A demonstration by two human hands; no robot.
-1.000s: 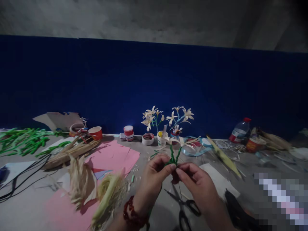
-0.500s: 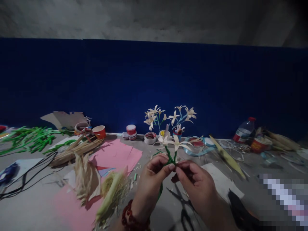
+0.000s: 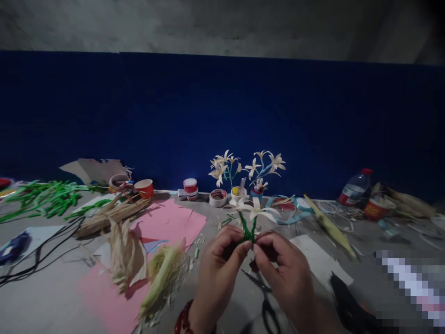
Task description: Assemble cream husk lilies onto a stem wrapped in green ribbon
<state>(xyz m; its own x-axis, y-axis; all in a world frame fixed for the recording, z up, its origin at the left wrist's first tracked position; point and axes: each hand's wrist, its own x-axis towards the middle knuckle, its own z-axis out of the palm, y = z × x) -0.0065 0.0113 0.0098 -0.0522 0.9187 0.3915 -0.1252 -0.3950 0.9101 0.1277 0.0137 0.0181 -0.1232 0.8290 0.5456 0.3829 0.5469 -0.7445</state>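
Here, nearest of all, a dark red bead bracelet (image 3: 185, 317) circles the left wrist, and black scissors (image 3: 259, 282) lie on the grey bench (image 3: 41, 301), partly hidden by the right hand. Above them, the left hand's grip (image 3: 224, 264) is closed, thumb and forefinger pinching the green stems of a small flower sprig (image 3: 256, 209). The right hand's grip (image 3: 285, 264) is pinched on the same stems, low down, its fingertips just beside the left thumb. The sprig stands upright between the hands, its pale blossoms spreading above the fingers.

To the left lie pink paper (image 3: 170, 222), a pale green stalk (image 3: 158, 283) and a dry husk (image 3: 127, 257); to the right, a white sheet (image 3: 306, 250).

Farther back, green fuzzy stems (image 3: 52, 199) are heaped at far left. Along the rear edge stand a red-and-white tub (image 3: 190, 189), its print too small to read, and two sprays of pale flowers (image 3: 219, 171) rising by small cups. At right, a red-capped bottle (image 3: 354, 188) leans, its red-and-white label illegible, near a red cup (image 3: 376, 211) with unreadable yellowish marks. A dark blue panel (image 3: 174, 111) rises behind everything.
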